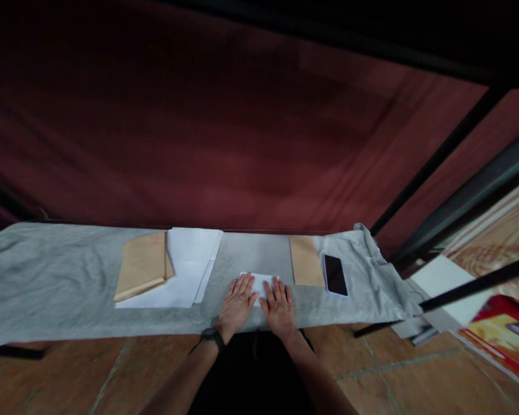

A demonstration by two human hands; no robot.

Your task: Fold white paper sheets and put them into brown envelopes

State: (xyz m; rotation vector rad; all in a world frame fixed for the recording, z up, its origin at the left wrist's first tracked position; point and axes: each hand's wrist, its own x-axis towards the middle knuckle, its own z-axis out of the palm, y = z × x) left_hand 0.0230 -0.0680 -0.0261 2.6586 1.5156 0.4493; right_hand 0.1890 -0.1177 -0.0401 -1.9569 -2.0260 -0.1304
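Observation:
A small white folded paper point(260, 283) lies on the grey cloth in front of me. My left hand point(239, 301) rests flat on its left part, fingers stretched out, with a dark watch on the wrist. On the right part lies my right hand point(279, 305), also flat with fingers extended. Both hands cover much of the paper, so its sides are hidden. Just to the right is a single brown envelope point(307, 262). Left of my hands, white paper sheets point(190, 259) lie partly under a stack of brown envelopes point(142, 262).
A smartphone point(336, 275) with a dark screen lies right of the single envelope. The grey cloth point(69, 276) covers a narrow table against a dark red wall point(242, 144). At the lower right stand a white box point(443, 282) and a red-and-yellow package point(506, 334), beside black metal bars.

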